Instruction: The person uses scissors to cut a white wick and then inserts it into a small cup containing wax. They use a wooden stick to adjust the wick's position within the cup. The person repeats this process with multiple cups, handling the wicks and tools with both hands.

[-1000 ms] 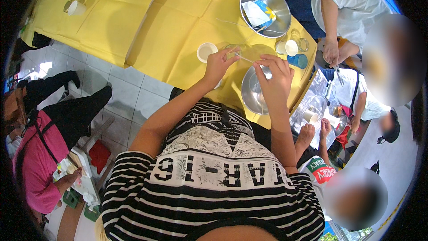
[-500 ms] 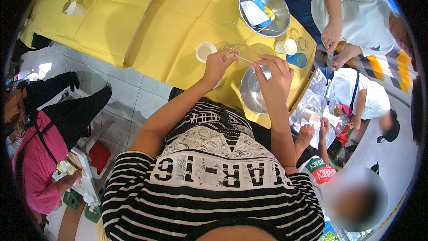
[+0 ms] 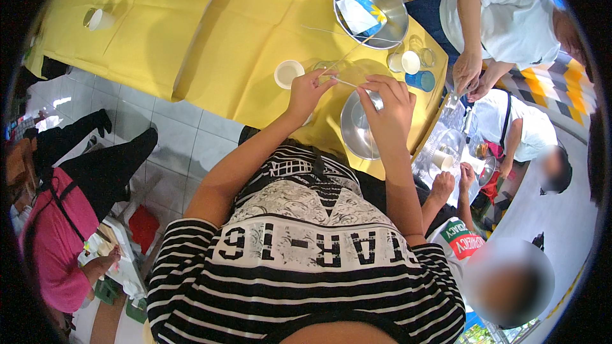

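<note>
A white string [image 3: 346,83] is stretched short between my two hands above the yellow table. My left hand [image 3: 307,95] pinches one end between thumb and fingertips. The other end sits in the fingertips of my right hand [image 3: 390,105], whose remaining fingers curl loosely. From my left fingers a thin tan strand [image 3: 350,54] slants up toward a steel bowl [image 3: 338,9] that holds a blue and white packet [image 3: 366,16]. Below my right hand stands a second steel bowl [image 3: 354,130], partly covered by it. A white paper cup [image 3: 289,74] is just beyond my left hand.
Clear jars [image 3: 427,57], a tipped paper cup [image 3: 410,62] and a blue glass [image 3: 420,81] crowd the table's right end. A person in white [image 3: 510,16] stands there. Another works at a foil-covered surface [image 3: 433,137]. Someone in pink [image 3: 57,242] is at the left.
My hands keep the same pinch on the string, with only slight movement. The view has shifted a little. At the upper right, the hands of the person in white have moved slightly down and left.
</note>
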The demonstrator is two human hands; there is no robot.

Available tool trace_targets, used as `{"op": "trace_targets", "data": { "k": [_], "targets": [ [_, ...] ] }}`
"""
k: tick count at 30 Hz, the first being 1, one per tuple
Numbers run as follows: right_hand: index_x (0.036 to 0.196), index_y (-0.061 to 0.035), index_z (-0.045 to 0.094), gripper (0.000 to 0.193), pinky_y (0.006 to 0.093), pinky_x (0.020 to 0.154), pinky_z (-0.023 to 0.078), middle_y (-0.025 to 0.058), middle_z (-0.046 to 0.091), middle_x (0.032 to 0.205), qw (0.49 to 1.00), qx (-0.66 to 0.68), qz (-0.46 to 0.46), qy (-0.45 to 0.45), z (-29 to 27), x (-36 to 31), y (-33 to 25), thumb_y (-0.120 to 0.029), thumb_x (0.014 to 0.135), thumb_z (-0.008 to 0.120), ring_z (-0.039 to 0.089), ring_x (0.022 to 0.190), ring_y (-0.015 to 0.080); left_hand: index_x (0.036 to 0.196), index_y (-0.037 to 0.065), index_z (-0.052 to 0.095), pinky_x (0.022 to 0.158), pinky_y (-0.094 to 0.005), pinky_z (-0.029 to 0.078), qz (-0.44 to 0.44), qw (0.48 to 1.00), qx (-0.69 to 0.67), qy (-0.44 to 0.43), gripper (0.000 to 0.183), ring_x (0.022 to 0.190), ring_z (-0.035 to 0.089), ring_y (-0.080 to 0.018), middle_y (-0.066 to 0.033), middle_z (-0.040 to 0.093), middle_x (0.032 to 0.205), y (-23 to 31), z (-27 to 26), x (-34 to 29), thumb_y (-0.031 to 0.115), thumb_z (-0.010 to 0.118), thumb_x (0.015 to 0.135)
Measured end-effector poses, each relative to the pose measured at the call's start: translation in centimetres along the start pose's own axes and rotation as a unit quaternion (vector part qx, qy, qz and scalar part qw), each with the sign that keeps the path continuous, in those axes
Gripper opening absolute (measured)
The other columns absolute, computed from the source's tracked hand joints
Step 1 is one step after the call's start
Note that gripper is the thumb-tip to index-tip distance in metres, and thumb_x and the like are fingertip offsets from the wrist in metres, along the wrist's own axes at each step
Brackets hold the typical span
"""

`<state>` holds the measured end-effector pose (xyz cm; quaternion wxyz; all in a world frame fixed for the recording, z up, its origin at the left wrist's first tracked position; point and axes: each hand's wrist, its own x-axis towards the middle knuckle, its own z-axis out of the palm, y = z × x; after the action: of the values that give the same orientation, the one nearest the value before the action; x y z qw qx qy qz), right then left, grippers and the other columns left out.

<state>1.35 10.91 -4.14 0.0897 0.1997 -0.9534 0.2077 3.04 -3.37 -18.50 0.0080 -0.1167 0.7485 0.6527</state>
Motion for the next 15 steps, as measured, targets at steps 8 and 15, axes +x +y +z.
{"op": "trace_targets", "data": {
  "k": [8, 15],
  "targets": [
    [0.081, -0.0127, 0.067, 0.012, 0.0345, 0.077, 0.036, -0.0018, 0.064, 0.093, 1.0, -0.006, 0.014, 0.002, 0.0, 0.0, 0.4, -0.019, 0.073, 0.073, 0.057, 0.089, 0.0179, 0.104, 0.012, 0.07, 0.044, -0.0263, 0.022, -0.001, 1.0, -0.001, -0.011, 0.029, 0.048, 0.025, -0.0077, 0.002, 0.027, 0.051, 0.0, 0.3, 0.2, 0.023, 0.074, 0.077],
    [0.082, -0.013, 0.066, 0.012, 0.0352, 0.075, 0.036, -0.0019, 0.064, 0.091, 0.998, 0.003, 0.054, 0.035, 0.0, 0.4, 1.8, -0.019, 0.073, 0.073, 0.056, 0.086, 0.0182, 0.113, 0.01, 0.063, 0.046, -0.0246, 0.024, -0.008, 0.999, 0.035, -0.001, 0.036, 0.051, 0.027, -0.0065, 0.0037, 0.028, 0.057, 1.5, 0.2, -0.2, 0.021, 0.072, 0.08]
  ]
}}
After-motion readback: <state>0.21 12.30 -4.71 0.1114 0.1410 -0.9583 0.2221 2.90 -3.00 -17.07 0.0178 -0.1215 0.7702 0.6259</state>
